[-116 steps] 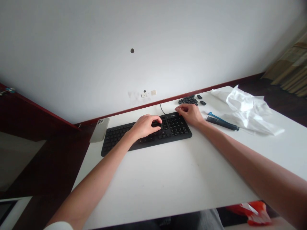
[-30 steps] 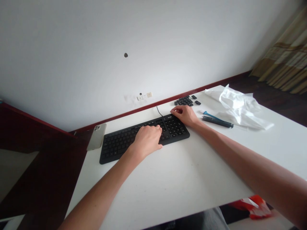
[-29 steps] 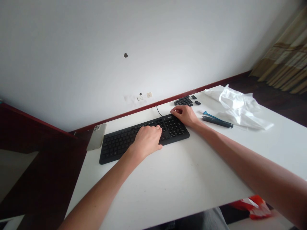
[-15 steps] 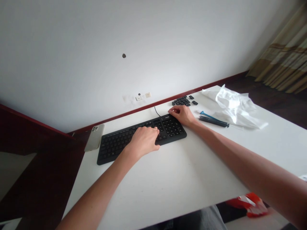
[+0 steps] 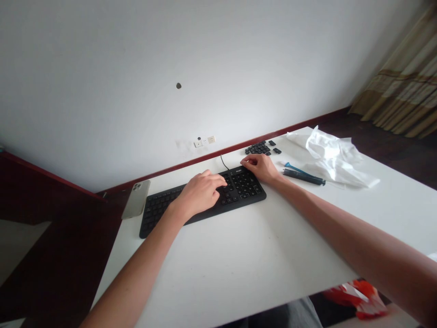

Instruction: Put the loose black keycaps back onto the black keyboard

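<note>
A black keyboard (image 5: 244,187) lies on the white table (image 5: 221,259), angled with the view and with part of its key rows gone from the number block side hidden by my hands. My left hand (image 5: 200,191) rests over the middle of it, fingertips on the keys beside the number block. My right hand (image 5: 259,166) lies at the keyboard's top edge, fingers curved over the upper right keys. Neither hand holds anything. Several loose black keycaps (image 5: 257,148) sit just beyond my right hand.
A blue-tipped tool (image 5: 297,168) and a black cylindrical tool (image 5: 303,177) lie by crumpled white plastic film (image 5: 331,159). A silver phone (image 5: 136,198) sits at the table's left edge. A black cable (image 5: 223,161) runs to the wall.
My left hand has shifted slightly up and left over the keys, its fingers more curled. My right hand stays at the keyboard's top edge. The view has tilted a little.
</note>
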`<state>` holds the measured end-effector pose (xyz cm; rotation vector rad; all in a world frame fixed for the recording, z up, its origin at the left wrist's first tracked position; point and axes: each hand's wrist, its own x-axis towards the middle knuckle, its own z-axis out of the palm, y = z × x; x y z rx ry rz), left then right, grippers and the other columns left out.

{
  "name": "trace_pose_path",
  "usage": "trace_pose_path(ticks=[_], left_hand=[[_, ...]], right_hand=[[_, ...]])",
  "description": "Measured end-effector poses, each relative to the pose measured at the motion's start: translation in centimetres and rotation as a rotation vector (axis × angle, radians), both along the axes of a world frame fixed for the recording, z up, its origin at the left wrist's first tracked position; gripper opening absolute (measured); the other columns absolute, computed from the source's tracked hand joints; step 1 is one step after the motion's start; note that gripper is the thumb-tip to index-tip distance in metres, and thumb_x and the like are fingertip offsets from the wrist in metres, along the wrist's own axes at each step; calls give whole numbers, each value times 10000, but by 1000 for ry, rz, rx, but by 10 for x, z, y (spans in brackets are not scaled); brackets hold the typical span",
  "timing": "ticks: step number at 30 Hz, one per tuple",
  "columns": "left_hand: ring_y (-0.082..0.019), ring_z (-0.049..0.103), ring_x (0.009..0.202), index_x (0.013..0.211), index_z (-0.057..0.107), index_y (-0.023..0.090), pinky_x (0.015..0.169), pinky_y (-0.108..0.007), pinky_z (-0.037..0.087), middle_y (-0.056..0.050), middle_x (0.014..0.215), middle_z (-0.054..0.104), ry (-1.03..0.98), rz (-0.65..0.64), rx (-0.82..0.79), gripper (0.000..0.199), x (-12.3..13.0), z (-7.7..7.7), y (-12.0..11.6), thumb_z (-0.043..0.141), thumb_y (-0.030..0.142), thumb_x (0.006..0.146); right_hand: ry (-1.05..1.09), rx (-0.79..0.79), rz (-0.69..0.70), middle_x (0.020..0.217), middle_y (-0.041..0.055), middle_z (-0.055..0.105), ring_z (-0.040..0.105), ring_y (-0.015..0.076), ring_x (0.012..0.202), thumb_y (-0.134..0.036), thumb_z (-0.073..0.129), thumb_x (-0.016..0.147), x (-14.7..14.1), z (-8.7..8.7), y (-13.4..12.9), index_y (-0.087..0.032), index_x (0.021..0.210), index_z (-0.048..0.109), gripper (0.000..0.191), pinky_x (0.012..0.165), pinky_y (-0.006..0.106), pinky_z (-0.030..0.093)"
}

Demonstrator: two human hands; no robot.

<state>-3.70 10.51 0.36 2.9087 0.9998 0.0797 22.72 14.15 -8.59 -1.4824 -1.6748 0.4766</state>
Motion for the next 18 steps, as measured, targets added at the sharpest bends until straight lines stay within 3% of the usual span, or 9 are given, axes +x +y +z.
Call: trace_pose_path(ticks=[3,11,18], left_hand=[[-208,606,1094,1179,747,225,988,-343,492,15,1256,730,43,-2,-38,467,3,-6,1,414,60,895],[-219,576,1113,1198,749,246,1010,-361,473,27,1287,715,47,26,-62,510,3,-3,-1,390,56,889],[-206,571,1078,1191,751,258,979,-329,479,-12,1219,695,32,-36,-81,506,0,-5,-3,420,50,872]], right_hand=[[-2,-4,-2,774,35,736,611,177,696,-400,604,883,0,0,0,-187,847,768,271,655,304,416],[14,-22,-7,747,31,719,598,180,687,-433,604,880,1,0,0,-189,858,774,298,654,307,414],[15,-6,-18,722,28,715,588,179,676,-436,606,872,2,-1,2,-190,841,772,299,638,299,404]])
